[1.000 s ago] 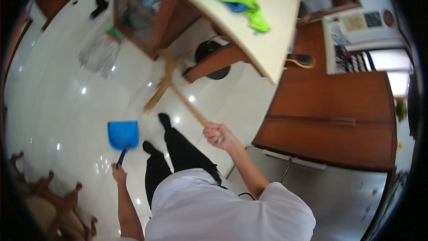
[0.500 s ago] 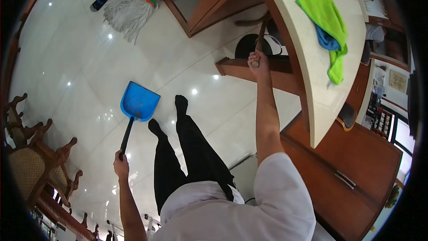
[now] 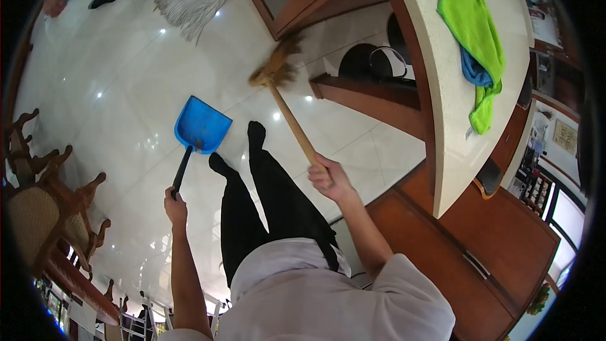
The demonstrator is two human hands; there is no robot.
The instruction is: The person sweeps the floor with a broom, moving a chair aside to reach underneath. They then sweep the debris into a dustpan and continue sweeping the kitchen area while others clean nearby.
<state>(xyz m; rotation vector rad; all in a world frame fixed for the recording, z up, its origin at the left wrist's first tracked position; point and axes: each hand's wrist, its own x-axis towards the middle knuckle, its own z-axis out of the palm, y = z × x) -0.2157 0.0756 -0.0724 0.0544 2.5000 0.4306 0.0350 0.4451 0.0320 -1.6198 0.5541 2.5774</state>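
Note:
My left hand (image 3: 175, 207) is closed round the black handle of a blue dustpan (image 3: 205, 125). The pan rests on the tiled floor ahead of my left foot, with some grey dirt in it near the handle end. My right hand (image 3: 331, 178) grips the wooden stick of a broom (image 3: 291, 120). Its brown bristles, smeared by motion, are over the floor to the right of the dustpan, near the corner of the wooden cabinet. The broom head and the pan are apart.
A counter (image 3: 424, 44) with a green cloth (image 3: 473, 25) curves along the right, above wooden cabinets (image 3: 464, 249). A string mop (image 3: 189, 3) lies at the top. Another person's hand (image 3: 54, 1) and feet show top left. Carved wooden chairs (image 3: 57, 199) stand at the left.
My right hand has drawn the broom out from under the counter, leftward and towards me. The dustpan has shifted slightly. At top left, another person's hand with a light-blue item has come into view.

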